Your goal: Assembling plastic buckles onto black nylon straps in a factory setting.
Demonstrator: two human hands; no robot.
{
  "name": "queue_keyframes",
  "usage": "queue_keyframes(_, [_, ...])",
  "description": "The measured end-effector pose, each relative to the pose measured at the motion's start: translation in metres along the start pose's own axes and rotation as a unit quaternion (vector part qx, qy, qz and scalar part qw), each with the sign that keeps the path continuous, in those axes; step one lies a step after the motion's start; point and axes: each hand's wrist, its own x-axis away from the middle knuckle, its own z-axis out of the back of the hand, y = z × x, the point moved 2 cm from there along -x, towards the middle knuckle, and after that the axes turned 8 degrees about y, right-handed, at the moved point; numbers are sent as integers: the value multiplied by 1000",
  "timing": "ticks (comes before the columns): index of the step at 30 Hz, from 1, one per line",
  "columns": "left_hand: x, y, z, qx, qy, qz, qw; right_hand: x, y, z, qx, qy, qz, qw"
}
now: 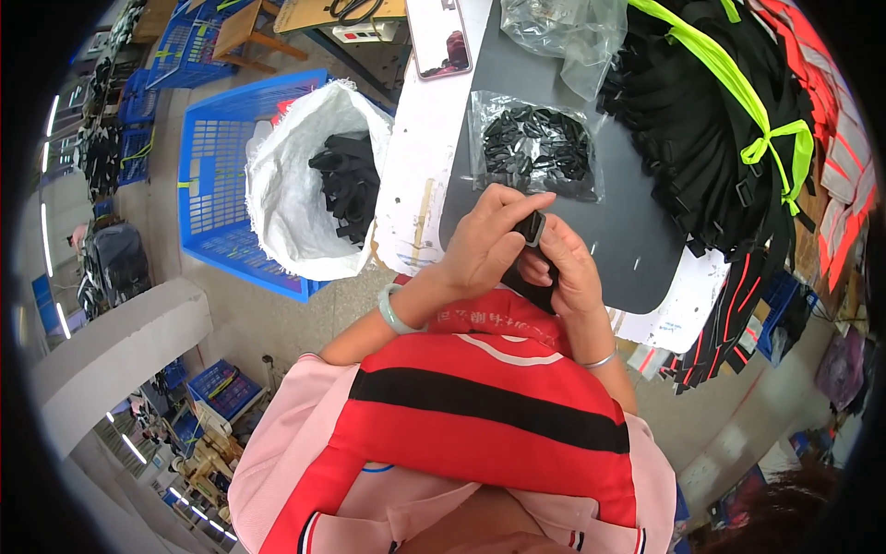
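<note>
While you hold the black strap (533,277) up over the worktop (415,175) edge | left hand (480,245) grip closed on its buckle (531,226) | right hand (568,268) pinches strap | bag of clips (535,148) close for reach

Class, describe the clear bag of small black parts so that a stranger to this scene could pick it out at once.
Start at the dark grey mat on the white table. Just beyond the person's hands lies the clear bag of small black parts. Unlike the crumpled clear bag farther up, it lies flat and packed dark.
</note>
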Motion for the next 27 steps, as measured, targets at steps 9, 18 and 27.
queue_keyframes(9, [4,-10,-10,208,50,185,959,5,-10,-12,192,142,149,960])
queue_keyframes(18, [9,-4,2,64,-28,61,996,10,-35,-6,410,36,255,875])
queue_keyframes(27, [10,-14,25,134,-65,240,959,56,-127,61,-64,-12,342,937])
